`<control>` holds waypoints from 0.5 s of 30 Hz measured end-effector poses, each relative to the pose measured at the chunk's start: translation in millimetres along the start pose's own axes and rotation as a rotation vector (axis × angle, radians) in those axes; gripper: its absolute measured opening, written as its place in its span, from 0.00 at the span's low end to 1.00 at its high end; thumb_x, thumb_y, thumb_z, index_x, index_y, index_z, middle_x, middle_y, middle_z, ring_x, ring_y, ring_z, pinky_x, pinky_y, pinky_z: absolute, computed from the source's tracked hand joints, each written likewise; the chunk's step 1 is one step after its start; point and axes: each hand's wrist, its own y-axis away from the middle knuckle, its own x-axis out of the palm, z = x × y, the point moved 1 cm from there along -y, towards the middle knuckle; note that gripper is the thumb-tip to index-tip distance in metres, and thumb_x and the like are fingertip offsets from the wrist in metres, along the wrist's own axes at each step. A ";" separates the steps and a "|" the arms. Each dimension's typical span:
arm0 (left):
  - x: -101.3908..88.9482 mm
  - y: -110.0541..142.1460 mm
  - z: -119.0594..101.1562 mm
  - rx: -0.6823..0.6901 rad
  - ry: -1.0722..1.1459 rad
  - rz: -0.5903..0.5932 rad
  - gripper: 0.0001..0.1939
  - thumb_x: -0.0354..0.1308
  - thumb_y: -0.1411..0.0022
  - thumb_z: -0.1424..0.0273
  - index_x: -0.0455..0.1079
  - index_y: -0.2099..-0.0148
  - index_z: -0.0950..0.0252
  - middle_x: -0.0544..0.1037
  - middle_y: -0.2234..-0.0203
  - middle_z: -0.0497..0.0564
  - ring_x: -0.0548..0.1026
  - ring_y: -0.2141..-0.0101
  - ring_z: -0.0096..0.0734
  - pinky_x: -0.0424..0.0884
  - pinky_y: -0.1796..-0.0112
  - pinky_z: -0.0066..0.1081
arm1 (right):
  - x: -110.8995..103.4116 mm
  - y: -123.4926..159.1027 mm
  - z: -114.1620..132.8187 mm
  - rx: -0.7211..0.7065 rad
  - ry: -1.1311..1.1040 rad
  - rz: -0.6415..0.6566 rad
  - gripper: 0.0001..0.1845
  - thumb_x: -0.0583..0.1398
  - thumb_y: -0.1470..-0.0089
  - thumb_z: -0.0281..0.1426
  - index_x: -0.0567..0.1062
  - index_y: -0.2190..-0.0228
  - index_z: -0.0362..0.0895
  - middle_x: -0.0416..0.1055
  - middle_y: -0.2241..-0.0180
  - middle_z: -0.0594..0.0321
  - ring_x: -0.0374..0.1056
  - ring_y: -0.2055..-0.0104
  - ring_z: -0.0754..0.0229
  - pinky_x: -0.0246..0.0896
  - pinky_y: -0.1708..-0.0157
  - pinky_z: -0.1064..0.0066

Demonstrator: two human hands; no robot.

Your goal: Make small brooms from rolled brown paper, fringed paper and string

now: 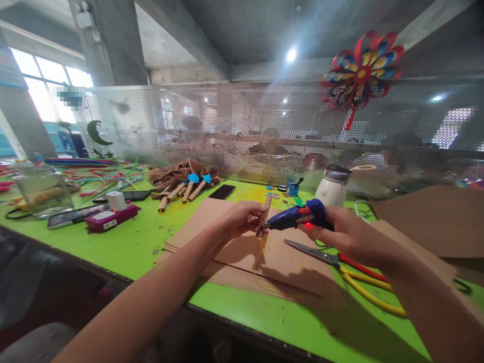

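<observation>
My left hand (245,219) is closed on a narrow folded strip of brown paper (265,209), held upright above the sheets. A thin yellow string (257,272) trails from the strip's lower end onto the brown paper sheets (223,247). In my right hand (350,232) is a dark blue glue gun (298,214) with a red light glowing on it. Its nozzle points left and meets the lower part of the strip; whether any glue is coming out cannot be seen. Large scissors (340,262) with red and yellow handles lie beneath my right hand and forearm.
Brown paper fans (189,184) with blue cut-outs lie at the back, near a black phone (223,191). A cream flask (333,186) stands right. A glass jar (41,189) and a purple power strip (112,217) are left. A perforated screen (234,126) borders the green table.
</observation>
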 end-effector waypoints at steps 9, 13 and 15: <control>2.3 1.6 -0.7 -0.033 -0.010 0.004 0.06 0.53 0.45 0.73 0.60 0.73 0.68 0.62 0.86 0.43 0.65 0.85 0.22 0.69 0.76 0.28 | -0.4 -1.1 -4.5 -0.015 -0.022 -0.012 0.16 0.55 0.46 0.44 0.71 0.69 0.43 0.63 0.76 0.64 0.57 0.75 0.62 0.53 0.77 0.71; 1.6 1.6 -0.1 -0.043 -0.005 0.012 0.07 0.53 0.44 0.73 0.60 0.73 0.68 0.62 0.86 0.43 0.63 0.85 0.21 0.69 0.74 0.29 | -0.7 -1.8 -5.0 -0.004 0.000 -0.014 0.16 0.55 0.46 0.44 0.70 0.71 0.44 0.62 0.77 0.64 0.56 0.75 0.63 0.53 0.77 0.71; 1.3 0.9 0.0 -0.041 -0.009 0.018 0.07 0.53 0.44 0.73 0.61 0.73 0.68 0.63 0.86 0.44 0.62 0.85 0.21 0.65 0.77 0.26 | -0.6 -1.1 -3.0 -0.007 -0.010 0.005 0.16 0.55 0.46 0.44 0.71 0.71 0.44 0.63 0.76 0.64 0.57 0.75 0.63 0.53 0.77 0.71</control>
